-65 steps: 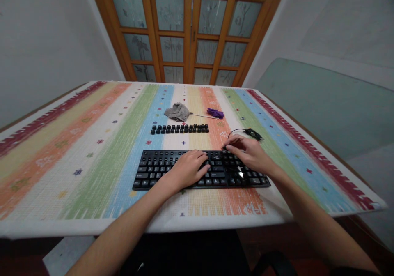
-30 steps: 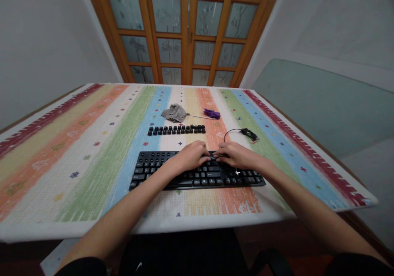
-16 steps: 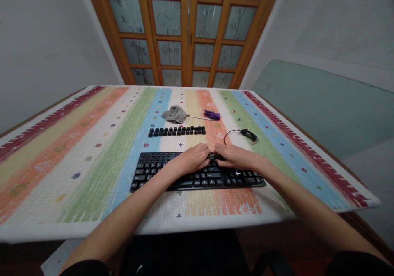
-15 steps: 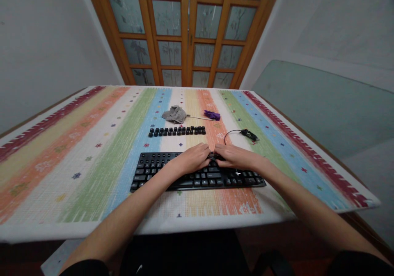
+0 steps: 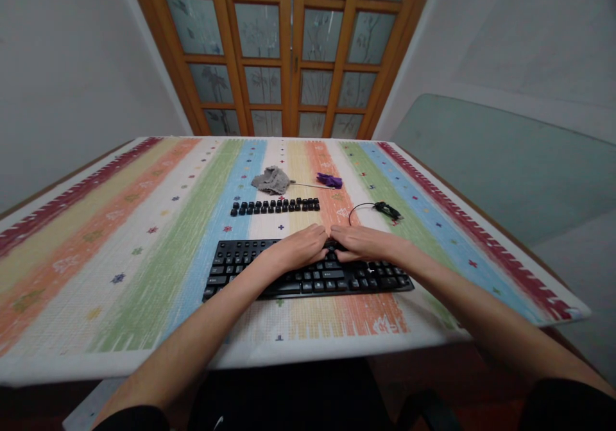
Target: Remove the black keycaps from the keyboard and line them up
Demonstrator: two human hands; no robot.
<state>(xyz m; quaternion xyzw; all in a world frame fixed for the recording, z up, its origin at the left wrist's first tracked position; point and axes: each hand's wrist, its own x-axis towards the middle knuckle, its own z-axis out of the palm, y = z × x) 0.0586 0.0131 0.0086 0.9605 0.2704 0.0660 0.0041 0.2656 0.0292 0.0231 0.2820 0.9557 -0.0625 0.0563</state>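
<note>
Black and rectangular, the plastic keyboard [image 5: 315, 277] lay on the multicoloured striped tablecloth [image 5: 158, 270], in front of two rows of small black keycaps [image 5: 278, 210]. The left hand [image 5: 304, 246] and right hand [image 5: 360, 243] nearly met over its rear edge, fingers bent close together; any pinched item was indeterminable.

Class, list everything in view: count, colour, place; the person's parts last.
tablecloth: one, multicoloured, middle
keyboard: one, black, on the tablecloth's near side
keycaps: two rows, black, beyond the keyboard
rag: one, grey, beyond the keycaps
rod: one, greyish, right of the rag
bundle: one, purple, at the rod's end
cable: one, black, beyond the keyboard, right
panel: one, greenish, right of the tablecloth
glazed doors: count unclear, brown, background
walls: two, pale, left and right
flat piece: one, white, bottom left
curved piece: one, black, bottom centre-right
left hand: one, bare, over the keyboard
right hand: one, bare, likewise
sleeves: two, black, bottom edge
</note>
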